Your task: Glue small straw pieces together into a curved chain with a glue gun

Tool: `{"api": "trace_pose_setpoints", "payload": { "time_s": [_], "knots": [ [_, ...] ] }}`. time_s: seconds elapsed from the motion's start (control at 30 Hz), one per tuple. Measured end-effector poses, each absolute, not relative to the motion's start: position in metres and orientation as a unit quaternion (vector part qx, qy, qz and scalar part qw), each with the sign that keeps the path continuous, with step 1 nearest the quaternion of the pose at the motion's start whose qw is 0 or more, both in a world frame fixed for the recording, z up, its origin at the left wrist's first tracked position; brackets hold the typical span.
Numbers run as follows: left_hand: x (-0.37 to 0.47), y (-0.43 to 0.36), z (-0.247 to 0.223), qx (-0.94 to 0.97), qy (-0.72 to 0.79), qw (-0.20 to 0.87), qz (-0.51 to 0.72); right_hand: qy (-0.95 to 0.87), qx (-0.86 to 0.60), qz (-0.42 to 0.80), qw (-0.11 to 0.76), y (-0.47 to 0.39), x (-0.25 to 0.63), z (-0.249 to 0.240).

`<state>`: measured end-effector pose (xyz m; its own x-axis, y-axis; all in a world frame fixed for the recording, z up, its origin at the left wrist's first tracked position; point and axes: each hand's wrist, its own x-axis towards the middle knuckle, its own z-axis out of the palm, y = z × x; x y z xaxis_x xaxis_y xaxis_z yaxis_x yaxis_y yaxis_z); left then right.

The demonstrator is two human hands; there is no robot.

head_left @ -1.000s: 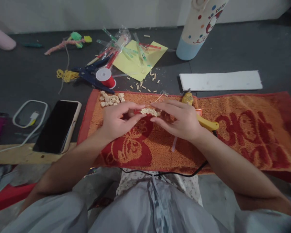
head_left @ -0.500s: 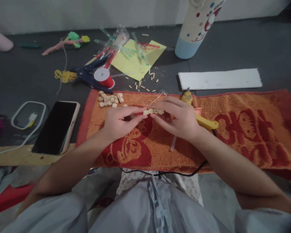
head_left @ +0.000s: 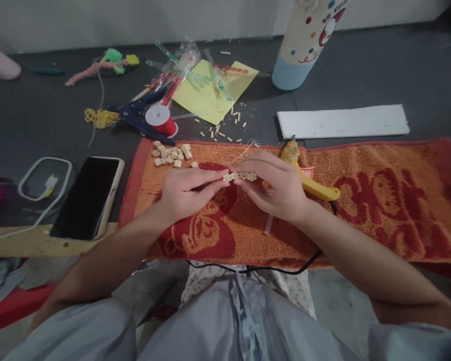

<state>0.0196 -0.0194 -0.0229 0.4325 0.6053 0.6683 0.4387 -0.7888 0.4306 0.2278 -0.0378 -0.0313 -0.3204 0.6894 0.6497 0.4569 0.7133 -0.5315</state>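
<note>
Between my two hands is a short strip of small pale wooden stick pieces point(head_left: 240, 176), joined side by side with their round ends showing. My left hand point(head_left: 190, 193) pinches its left end between thumb and forefinger. My right hand point(head_left: 276, 183) grips the right end, the thumb below and the fingers above, covering part of it. Both hands are just over an orange and red towel point(head_left: 255, 235). Right beside my right hand lies a yellow glue gun point(head_left: 315, 186), partly hidden by it. Up and left of my left hand is a pile of bundled stick pieces point(head_left: 171, 153).
Behind the towel are a red thread spool point(head_left: 161, 121), dark blue pliers point(head_left: 133, 113), yellow paper point(head_left: 195, 100) with glue sticks and wrappers, and scattered stick cuttings point(head_left: 220, 133). A white board point(head_left: 342, 123) and a bottle point(head_left: 295, 60) stand right; a phone point(head_left: 86, 198) lies left.
The strip and both hands have shifted very slightly, with the left fingers now straighter along its left end. Everything else stays in place apart from a small camera shift.
</note>
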Motion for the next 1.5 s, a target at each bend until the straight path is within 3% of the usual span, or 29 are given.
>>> {"api": "trace_pose_setpoints", "payload": {
  "time_s": [0.53,0.73,1.5],
  "knots": [
    [0.0213,-0.0168,-0.0286,0.832,0.284,0.106,0.465,-0.795,-0.372,0.137,0.460,-0.0378,0.2274,-0.0334],
    [0.0171,-0.0168,-0.0264,0.838,0.343,0.138,0.400,-0.797,-0.390,0.131,0.442,-0.0373,0.2270,-0.0321],
    [0.0124,-0.0143,-0.0246,0.910,0.300,-0.038,0.282,-0.797,-0.441,0.063,0.407,-0.0390,0.2232,-0.0352]
  ]
}}
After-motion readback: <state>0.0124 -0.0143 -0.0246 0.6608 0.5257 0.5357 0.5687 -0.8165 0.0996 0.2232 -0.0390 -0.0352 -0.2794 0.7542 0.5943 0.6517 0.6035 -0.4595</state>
